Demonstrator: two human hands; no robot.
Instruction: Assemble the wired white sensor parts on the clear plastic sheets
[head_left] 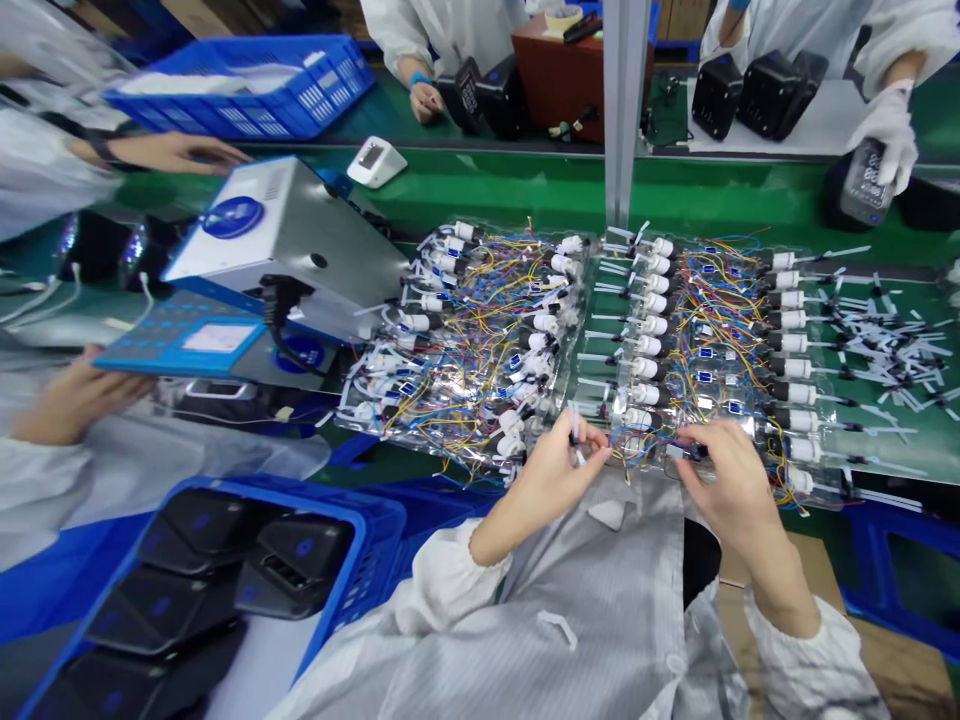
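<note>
At the near edge of the bench, my left hand [562, 465] is closed in a pinch around thin coloured wires [628, 455]. A short white strip with a dark part [576, 440] pokes up between its fingers. My right hand [724, 475] pinches a small dark-and-white part [679, 450] at the other end of those wires; the fingers hide much of it. Just beyond both hands lie rows of white cylindrical components [645, 368] with black ends, pale strips and tangled wires, on clear plastic trays [600, 395].
Loose pale strips with black ends [892, 345] are heaped at right. To the left stand more wired components [457, 350] and a silver-blue machine [300, 250]. A blue crate [352, 560] holds black housings. A metal post [619, 110] rises ahead; co-workers' hands [889, 140] are across the bench and leftward.
</note>
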